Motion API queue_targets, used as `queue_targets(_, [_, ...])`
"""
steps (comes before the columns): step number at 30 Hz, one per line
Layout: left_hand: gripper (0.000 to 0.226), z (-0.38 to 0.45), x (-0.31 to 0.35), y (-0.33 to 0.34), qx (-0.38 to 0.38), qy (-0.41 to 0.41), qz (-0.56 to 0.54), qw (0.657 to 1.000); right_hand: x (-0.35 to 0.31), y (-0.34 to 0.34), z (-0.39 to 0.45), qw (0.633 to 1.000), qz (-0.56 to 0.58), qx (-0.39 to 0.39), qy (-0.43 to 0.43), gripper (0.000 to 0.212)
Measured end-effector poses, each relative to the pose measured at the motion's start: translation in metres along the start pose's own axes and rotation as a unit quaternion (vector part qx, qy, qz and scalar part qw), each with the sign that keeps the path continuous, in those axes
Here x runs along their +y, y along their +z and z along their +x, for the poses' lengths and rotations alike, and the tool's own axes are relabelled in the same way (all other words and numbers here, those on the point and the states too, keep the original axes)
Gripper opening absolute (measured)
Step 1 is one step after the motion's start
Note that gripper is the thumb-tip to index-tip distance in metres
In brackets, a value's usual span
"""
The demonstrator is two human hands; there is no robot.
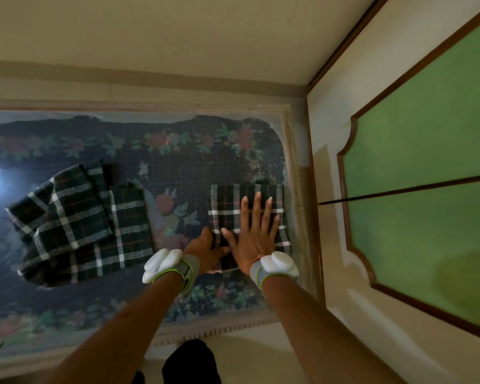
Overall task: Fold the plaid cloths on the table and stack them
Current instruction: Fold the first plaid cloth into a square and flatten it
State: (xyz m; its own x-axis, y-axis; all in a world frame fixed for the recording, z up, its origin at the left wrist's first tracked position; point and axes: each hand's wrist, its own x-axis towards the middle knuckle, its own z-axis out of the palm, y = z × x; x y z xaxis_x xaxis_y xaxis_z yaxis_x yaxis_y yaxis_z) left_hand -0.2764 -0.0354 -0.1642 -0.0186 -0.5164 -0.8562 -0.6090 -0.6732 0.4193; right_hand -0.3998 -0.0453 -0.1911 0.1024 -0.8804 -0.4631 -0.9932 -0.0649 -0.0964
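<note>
A folded dark green plaid cloth with white and red lines point(234, 209) lies close to the right edge of the counter point(294, 167), its right side almost reaching the pale beaded rim. The right hand point(254, 236) lies flat on top of it, fingers spread and pressed down. The left hand point(207, 249) holds the cloth's near left corner, thumb on top and fingers tucked under the fold, so it pinches that edge. Both wrists carry grey bands with white padded blocks point(277, 263).

A loose heap of unfolded dark green plaid cloths point(81, 225) sits toward the left half of the counter, well apart from the folded one, with an open strip of surface between them. More free room lies along the far edge and at the near edge in front of the arms.

The counter has a glossy top over a dark floral covering with red flowers and green leaves point(161, 145); a bright light glares at its left edge. Beyond the far edge is a cream wall point(178, 37). To the right stands a cream door with green panels framed in dark wood point(416, 173).
</note>
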Motion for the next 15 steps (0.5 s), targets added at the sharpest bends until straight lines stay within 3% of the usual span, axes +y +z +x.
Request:
queue_targets(3, [0.045, -0.003, 0.002, 0.01, -0.022, -0.01, -0.003, 1.0, 0.025, 0.006, -0.007, 0.999, -0.046, -0.009, -0.024, 0.092])
queue_targets(11, [0.06, -0.01, 0.004, 0.011, 0.054, 0.007, 0.077, 0.996, 0.034, 0.017, -0.008, 0.997, -0.072, -0.013, -0.005, 0.09])
queue_targets(15, [0.058, -0.019, -0.017, -0.019, 0.08, 0.034, 0.034, 0.996, 0.027, 0.012, -0.007, 0.994, -0.102, -0.032, -0.009, 0.098])
